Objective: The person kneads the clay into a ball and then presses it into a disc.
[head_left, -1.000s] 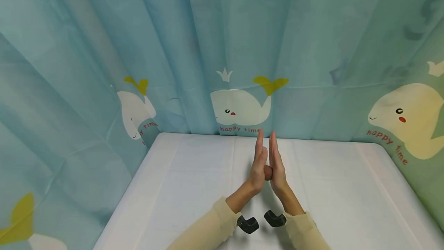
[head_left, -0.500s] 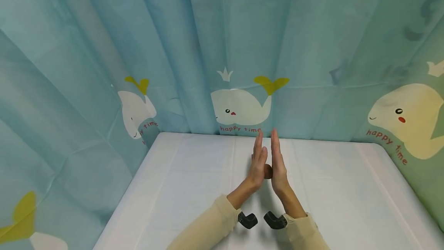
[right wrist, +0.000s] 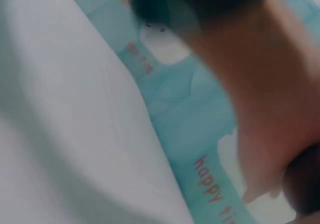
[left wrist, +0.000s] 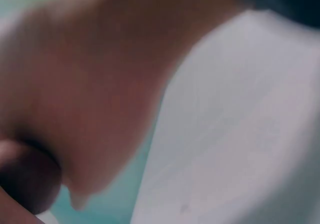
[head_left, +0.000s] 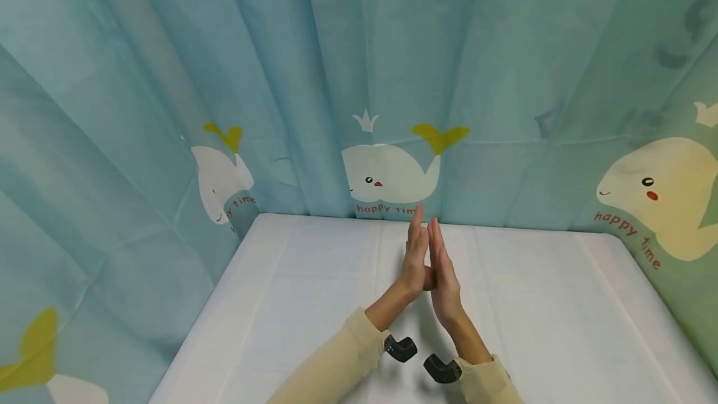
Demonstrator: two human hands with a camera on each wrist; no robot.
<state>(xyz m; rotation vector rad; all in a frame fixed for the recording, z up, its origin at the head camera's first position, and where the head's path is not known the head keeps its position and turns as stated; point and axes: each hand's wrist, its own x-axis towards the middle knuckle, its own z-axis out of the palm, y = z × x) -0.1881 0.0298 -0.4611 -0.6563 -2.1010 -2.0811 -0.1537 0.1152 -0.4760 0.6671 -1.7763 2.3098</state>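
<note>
Between the two palms sits a small brown ball (head_left: 429, 278), its material not clear. The left hand (head_left: 414, 262) presses on it from the left, fingers straight and pointing away toward the curtain. From the other side the right hand (head_left: 445, 280) presses its palm against the ball, also with straight fingers. Both hands are raised above the white table. Close up, the dark ball (left wrist: 32, 181) shows at the lower left of the left wrist view. It appears again as a dark round ball (right wrist: 305, 181) at the right edge of the right wrist view. Both wrist views are blurred.
A white-covered table (head_left: 314, 304) lies under the hands. Behind it and to both sides hangs a blue-green curtain (head_left: 505, 80) with whale prints. Black wrist devices (head_left: 401, 348) sit at both cream sleeves (head_left: 336, 360).
The right hand has slid back toward the body, its fingertips now lower than the left's, while the left hand has edged forward. The ball stays between the palms and has shifted slightly left.
</note>
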